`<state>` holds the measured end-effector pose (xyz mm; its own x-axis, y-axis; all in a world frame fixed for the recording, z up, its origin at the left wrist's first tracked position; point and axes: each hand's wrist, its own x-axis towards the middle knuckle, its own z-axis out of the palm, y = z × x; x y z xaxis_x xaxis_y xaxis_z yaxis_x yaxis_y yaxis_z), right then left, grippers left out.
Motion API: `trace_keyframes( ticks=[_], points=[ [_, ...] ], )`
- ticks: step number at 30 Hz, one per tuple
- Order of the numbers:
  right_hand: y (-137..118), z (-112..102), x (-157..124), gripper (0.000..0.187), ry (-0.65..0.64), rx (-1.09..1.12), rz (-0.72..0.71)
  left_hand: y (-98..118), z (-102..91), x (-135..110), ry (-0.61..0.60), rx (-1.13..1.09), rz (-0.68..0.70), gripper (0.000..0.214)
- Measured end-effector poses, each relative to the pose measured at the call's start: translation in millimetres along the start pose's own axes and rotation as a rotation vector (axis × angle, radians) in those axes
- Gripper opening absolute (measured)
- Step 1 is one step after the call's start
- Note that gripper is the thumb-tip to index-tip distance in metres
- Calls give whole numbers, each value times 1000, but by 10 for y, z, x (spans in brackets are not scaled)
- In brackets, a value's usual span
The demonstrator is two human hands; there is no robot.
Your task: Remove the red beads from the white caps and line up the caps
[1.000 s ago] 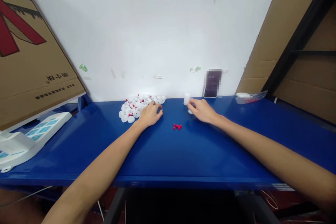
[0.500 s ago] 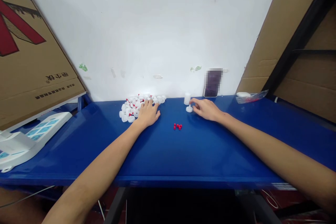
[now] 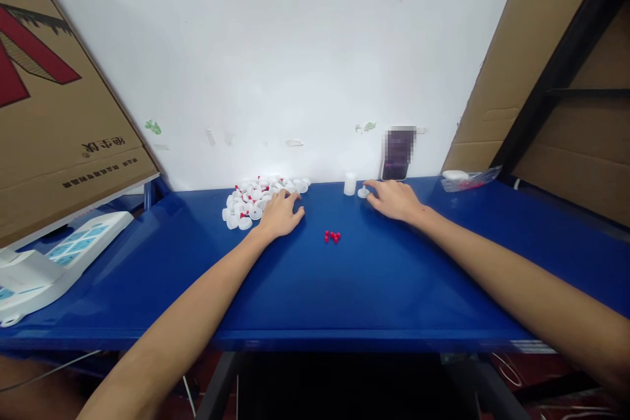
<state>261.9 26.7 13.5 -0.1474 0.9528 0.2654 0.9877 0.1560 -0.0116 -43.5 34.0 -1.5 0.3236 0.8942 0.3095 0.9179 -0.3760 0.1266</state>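
My right hand (image 3: 394, 199) is at the back of the table, its fingertips curled at the stem of a small white nozzle cap (image 3: 363, 193). The cap's wide base faces down; whether it touches the table is unclear. Just left of it, a short white cylindrical bottle (image 3: 350, 184) stands upright near the wall. My left hand (image 3: 280, 213) rests at the right edge of a pile of white caps (image 3: 245, 205), fingers spread and thumb apart, partly covering the pile. Some caps in the pile have red tips. Several small red tip pieces (image 3: 331, 235) lie between my hands.
A phone (image 3: 395, 169) leans against the white wall. Right of it lie a white oval item (image 3: 455, 175) and a clear plastic bag (image 3: 472, 180) with red pieces. A white power strip (image 3: 93, 233) is at the left, under a leaning cardboard box (image 3: 63, 118).
My right hand has moved slightly back and to the right, and the white nozzle cap has shifted with it, away from the bottle. My left hand stays at the pile.
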Motion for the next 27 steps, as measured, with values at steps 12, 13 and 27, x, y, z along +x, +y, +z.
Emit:
trace_keyframes(
  ticks=[12, 13, 27],
  points=[
    [-29, 33, -16, 55, 44, -4, 26, 7, 3, -2, -95, -69, 139, 48],
    [-34, 26, -18, 53, 50, -2, 29, -2, 4, 1, -102, -72, 150, 50],
    [-308, -1, -118, 41, 76, 171, 29, 151, -91, -48, 60, 188, -21, 48]
  ],
)
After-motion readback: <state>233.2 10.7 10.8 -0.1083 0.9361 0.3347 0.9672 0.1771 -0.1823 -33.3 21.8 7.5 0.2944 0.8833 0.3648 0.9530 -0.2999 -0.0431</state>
